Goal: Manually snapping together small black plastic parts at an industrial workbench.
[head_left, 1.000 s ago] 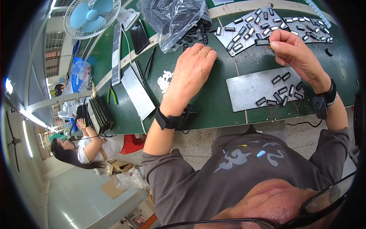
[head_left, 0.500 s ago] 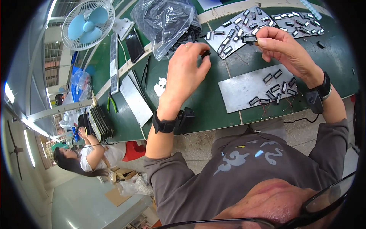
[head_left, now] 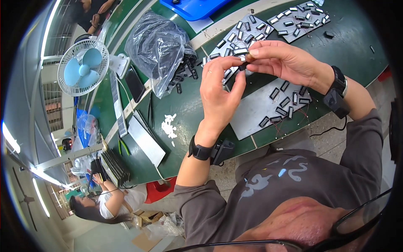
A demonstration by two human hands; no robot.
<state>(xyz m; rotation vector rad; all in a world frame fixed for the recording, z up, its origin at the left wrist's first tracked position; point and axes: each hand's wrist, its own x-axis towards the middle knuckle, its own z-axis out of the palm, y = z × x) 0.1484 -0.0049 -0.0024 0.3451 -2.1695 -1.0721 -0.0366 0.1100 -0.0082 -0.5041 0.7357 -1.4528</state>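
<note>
My right hand (head_left: pixel 289 63) pinches a small rectangular component (head_left: pixel 241 51) with a black frame and a pale face. Close below it, my left hand (head_left: pixel 220 90) holds a small black plastic piece (head_left: pixel 243 66) between thumb and fingers. The two parts are nearly together; whether they touch I cannot tell. Under my hands lies a metal plate (head_left: pixel 245 122), with several black-framed components (head_left: pixel 285 101) and thin red wires on its right side. Beyond my hands, two more plates carry rows of similar components (head_left: pixel 247 26).
A clear plastic bag (head_left: pixel 155 46) spills black pieces (head_left: pixel 184 69) onto the green table. White bits (head_left: pixel 169 126), grey plates (head_left: pixel 145 140), green-handled pliers (head_left: pixel 123 147), a phone (head_left: pixel 134 83) and a fan (head_left: pixel 84 69) are to the left. A blue tray (head_left: pixel 197 11) is at the back. Two other people sit nearby.
My hands have come together: the right hand moved left with the component, the left hand moved right and down with the black piece. The whole view has shifted, bringing in the blue tray.
</note>
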